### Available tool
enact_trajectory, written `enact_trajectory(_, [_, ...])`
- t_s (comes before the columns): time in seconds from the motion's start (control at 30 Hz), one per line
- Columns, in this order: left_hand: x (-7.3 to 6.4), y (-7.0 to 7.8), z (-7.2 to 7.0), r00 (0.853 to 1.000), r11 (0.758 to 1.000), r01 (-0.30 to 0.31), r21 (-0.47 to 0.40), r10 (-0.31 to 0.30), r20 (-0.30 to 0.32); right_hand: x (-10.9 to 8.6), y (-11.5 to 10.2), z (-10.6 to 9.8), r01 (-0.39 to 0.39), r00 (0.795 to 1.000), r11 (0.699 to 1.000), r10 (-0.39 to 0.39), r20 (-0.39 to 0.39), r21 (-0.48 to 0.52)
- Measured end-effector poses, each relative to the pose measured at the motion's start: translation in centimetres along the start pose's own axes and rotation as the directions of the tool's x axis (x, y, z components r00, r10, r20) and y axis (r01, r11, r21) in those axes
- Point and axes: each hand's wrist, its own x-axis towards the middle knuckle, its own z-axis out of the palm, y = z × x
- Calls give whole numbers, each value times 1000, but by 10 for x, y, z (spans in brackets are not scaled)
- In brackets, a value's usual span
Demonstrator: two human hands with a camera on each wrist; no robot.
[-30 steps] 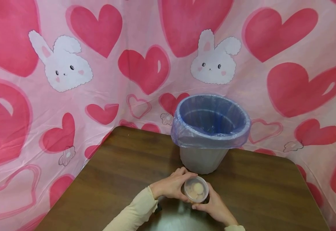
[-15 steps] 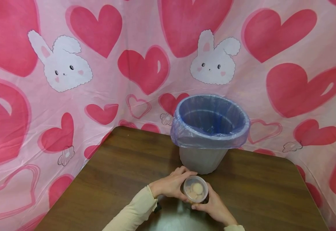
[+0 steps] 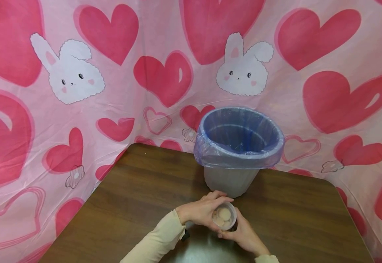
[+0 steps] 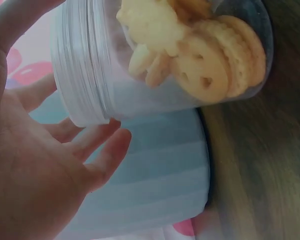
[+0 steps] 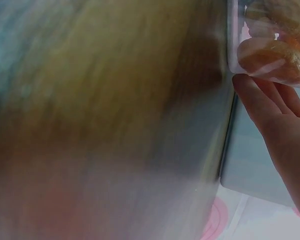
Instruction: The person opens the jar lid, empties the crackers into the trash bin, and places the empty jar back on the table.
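Observation:
A clear round jar (image 3: 224,218) of cookies stands on the table, between both hands. Its ridged clear lid (image 4: 82,60) shows large in the left wrist view, and pale yellow cookies (image 4: 202,70) lie behind the clear wall. My left hand (image 3: 200,212) grips the lid from the left, its fingers curving over the far side and the thumb at the near side. On the right, my right hand (image 3: 243,233) holds the jar's body, thumb in front. The right wrist view has that hand's fingers (image 5: 262,105) against the jar's wall, partly cut off by the frame.
Just behind the jar stands a pale waste bin (image 3: 228,180) with a bluish-purple plastic liner (image 3: 240,160) folded over its rim. The brown wooden table (image 3: 138,182) ends at a pink curtain (image 3: 164,29) printed with hearts and rabbits.
My left hand has shifted right and turned a little around the lid, its fingers now reaching farther over the far side. My right hand and the bin stay about where they were.

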Motion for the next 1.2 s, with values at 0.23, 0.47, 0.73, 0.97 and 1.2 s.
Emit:
enact_trajectory(0.23, [5,3,1,1000,1000,-11,27,11,13,-1,1,-2,8,999,1000,-9,36,22])
enact_trajectory(0.47, [7,5,2,1000,999,-17,44,17,16,-2,-1,-1,-2,1000,1000,2,21,-10])
enact_trajectory(0.73, [8,6,3,1000,998,-25,57,24,19,-1,-1,0,-13,1000,999,13,-23,-38])
enact_trajectory(0.97, [10,6,4,999,996,-37,79,36,10,-1,1,0,2,1000,1000,-2,-9,-31])
enact_trajectory(1.2, [12,8,5,1000,996,-28,90,27,6,-1,2,0,-4,1000,999,4,-11,-46])
